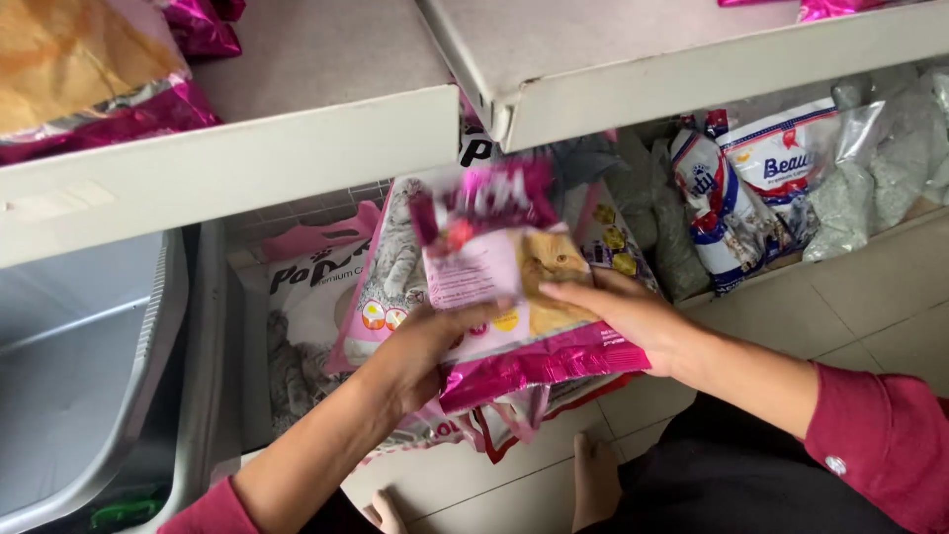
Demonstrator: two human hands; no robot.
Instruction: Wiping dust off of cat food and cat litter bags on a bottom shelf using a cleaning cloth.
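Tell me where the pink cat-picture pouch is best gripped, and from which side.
Probably by its two side edges, one hand from each side. The pink pouch is flat, floppy and faces up, so a single pinch would likely let it sag. The left hand already has the left edge, thumb on the front, and the right hand the right edge.

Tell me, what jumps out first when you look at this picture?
A shiny pink bag with an orange cat pictured on it sits right in the middle, held by the left hand and right hand. Behind it, on the low shelf, stands a pale bag with a grey cat, and white-and-blue bags lean at the right.
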